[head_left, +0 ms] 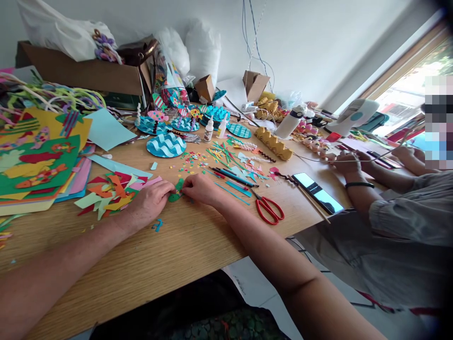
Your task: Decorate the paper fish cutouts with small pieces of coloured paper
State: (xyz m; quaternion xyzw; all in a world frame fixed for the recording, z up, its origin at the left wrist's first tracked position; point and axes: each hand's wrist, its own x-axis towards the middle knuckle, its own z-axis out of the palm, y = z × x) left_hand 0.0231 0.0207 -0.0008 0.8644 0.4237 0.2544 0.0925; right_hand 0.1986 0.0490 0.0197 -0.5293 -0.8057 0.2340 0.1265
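A small green paper cutout (174,195) lies at the table's front middle, between my two hands. My left hand (153,200) is closed, its fingertips pinching the cutout's left side. From the other side my right hand (201,189) reaches in with fingers pinched together at the cutout's right edge; what is between those fingertips is too small to make out. A few blue paper bits (157,225) lie just below my left hand. Colourful paper scraps (113,193) are heaped to its left. Pencils (235,177) and red-handled scissors (269,209) lie right of my right hand.
Stacked coloured paper (72,182) covers the left side. Behind are a blue wavy disc (166,145), glue bottles (208,130) and a yellow egg-carton strip (273,144). A phone (317,192) and wooden stick (313,203) lie right, near another person's hands (348,165).
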